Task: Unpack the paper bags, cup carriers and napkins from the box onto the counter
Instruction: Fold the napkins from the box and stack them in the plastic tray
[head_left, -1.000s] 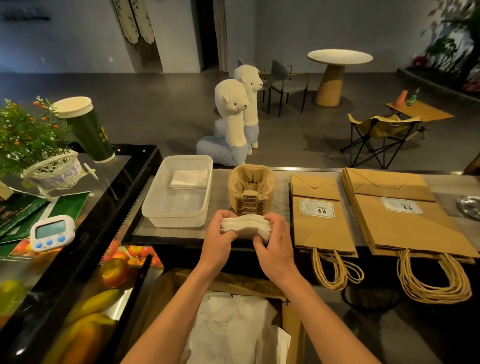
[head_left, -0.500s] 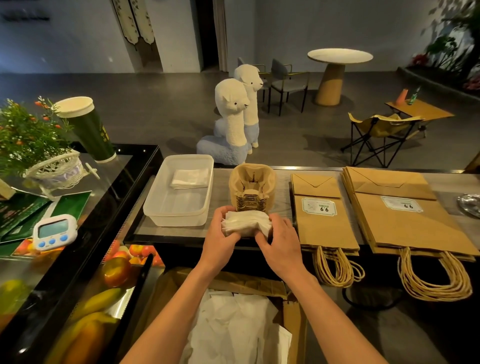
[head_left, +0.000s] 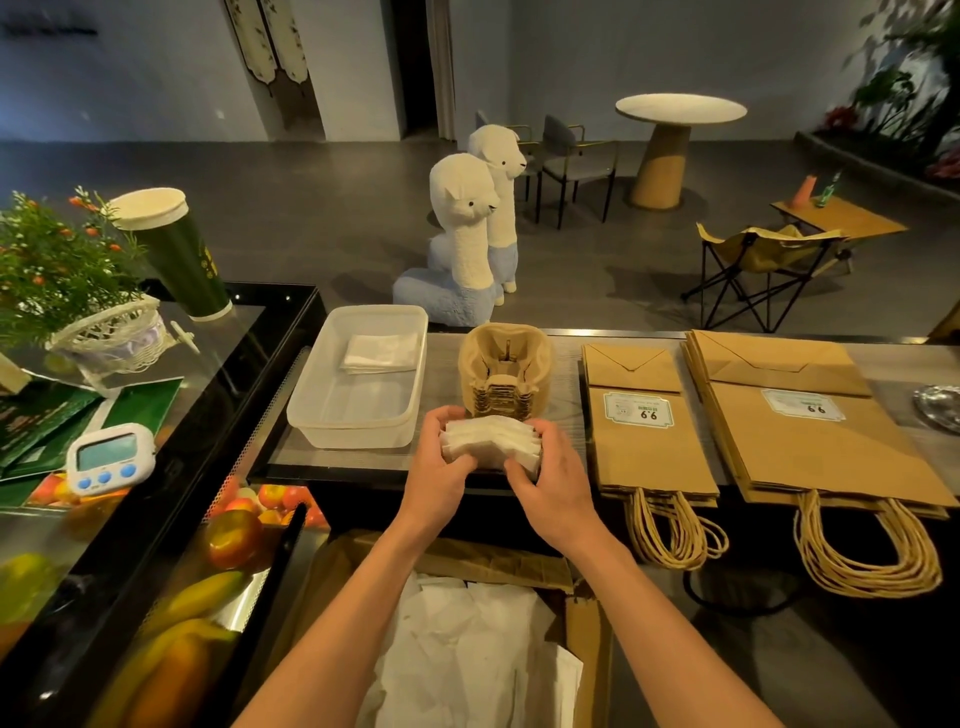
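A stack of white napkins hangs just above the counter's front edge, gripped by my left hand on its left side and my right hand on its right. Right behind it stands a stack of brown cup carriers. Two piles of brown paper bags lie flat further right, a smaller pile and a larger pile, their cord handles hanging over the edge. The open cardboard box sits below my arms with white paper inside.
A clear plastic tub holding a few folded napkins stands left of the carriers. Further left a glass display case carries a timer, a green cup and a plant basket. A metal dish lies at the far right.
Both hands have shifted slightly forward and up with the napkin stack, bringing it closer to the cup carriers. Nothing else has moved.
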